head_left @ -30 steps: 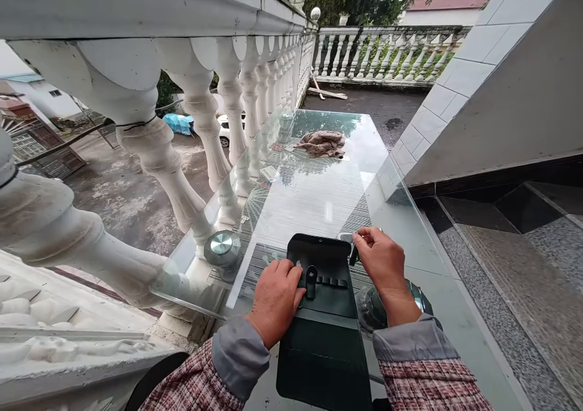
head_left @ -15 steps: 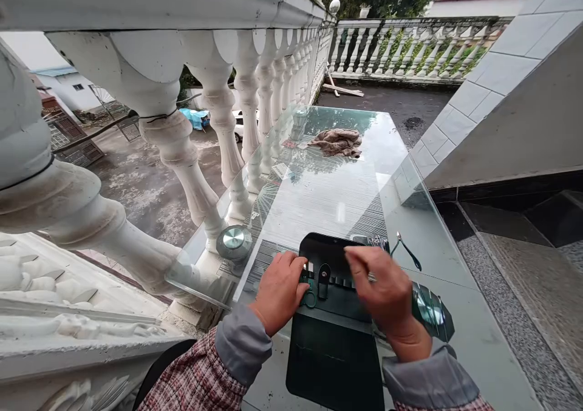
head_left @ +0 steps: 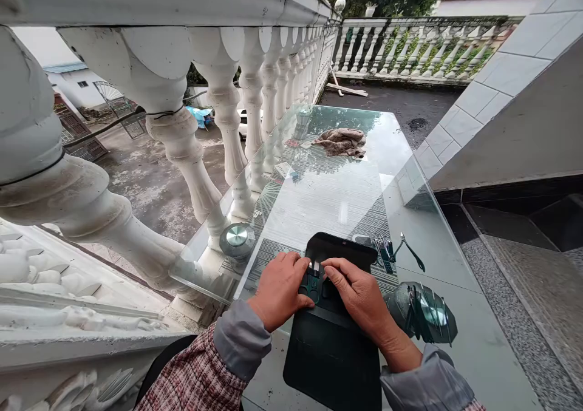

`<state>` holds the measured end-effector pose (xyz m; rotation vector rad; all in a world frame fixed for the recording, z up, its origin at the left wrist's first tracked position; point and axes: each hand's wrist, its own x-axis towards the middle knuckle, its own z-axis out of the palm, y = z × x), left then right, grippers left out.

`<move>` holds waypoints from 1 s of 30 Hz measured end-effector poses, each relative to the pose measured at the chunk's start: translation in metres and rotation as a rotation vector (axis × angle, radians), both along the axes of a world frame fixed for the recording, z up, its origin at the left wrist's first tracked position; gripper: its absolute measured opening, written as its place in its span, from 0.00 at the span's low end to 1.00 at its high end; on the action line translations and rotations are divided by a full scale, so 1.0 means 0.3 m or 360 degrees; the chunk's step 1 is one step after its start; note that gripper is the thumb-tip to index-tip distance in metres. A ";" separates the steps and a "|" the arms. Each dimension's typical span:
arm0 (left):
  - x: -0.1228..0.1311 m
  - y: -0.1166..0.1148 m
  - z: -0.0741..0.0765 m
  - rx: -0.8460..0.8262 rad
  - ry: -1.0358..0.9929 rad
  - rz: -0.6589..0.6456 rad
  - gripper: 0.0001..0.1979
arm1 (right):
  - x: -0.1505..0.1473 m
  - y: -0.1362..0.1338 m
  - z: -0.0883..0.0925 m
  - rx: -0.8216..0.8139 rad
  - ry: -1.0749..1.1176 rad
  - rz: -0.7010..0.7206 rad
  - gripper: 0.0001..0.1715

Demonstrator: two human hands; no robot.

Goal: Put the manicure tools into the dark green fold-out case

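A black manicure case (head_left: 332, 362) lies unfolded on the glass table. My left hand (head_left: 280, 289) grips its left edge, thumb curled over a pair of small scissors (head_left: 310, 289) with dark green handles held in the case. My right hand (head_left: 359, 295) is over the case's middle, fingers bent together beside the scissors' upper end. Whatever those fingers pinch is hidden, and they cover the small snap strap. To the right, nail nippers (head_left: 410, 253) lie on the glass near a dark holder with several thin metal tools (head_left: 385, 253).
Several more slim tools (head_left: 428, 314) rest on a dark faceted table support with a shiny top at right. A similar round support (head_left: 237, 241) shows at left. A crumpled brown cloth (head_left: 341, 142) lies at the far end. White balusters (head_left: 170, 156) line the left side.
My right hand has come left and down from above the case's right side to its middle, beside the scissors. My left hand stays at the case's left edge.
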<state>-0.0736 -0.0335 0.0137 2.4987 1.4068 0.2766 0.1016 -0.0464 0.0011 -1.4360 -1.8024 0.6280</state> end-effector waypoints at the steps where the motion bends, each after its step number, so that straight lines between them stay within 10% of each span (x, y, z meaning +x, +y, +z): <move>1: 0.000 0.000 0.003 -0.0008 0.0009 0.0000 0.34 | -0.001 0.000 -0.001 -0.0005 -0.0007 0.0000 0.14; 12: 0.002 -0.016 0.016 0.0051 0.0115 -0.0280 0.09 | -0.007 0.019 -0.037 0.0176 -0.0345 0.0001 0.17; 30: -0.009 -0.025 0.012 -0.0027 0.0100 -0.0294 0.11 | -0.007 0.016 -0.005 -0.0083 -0.0362 0.0205 0.09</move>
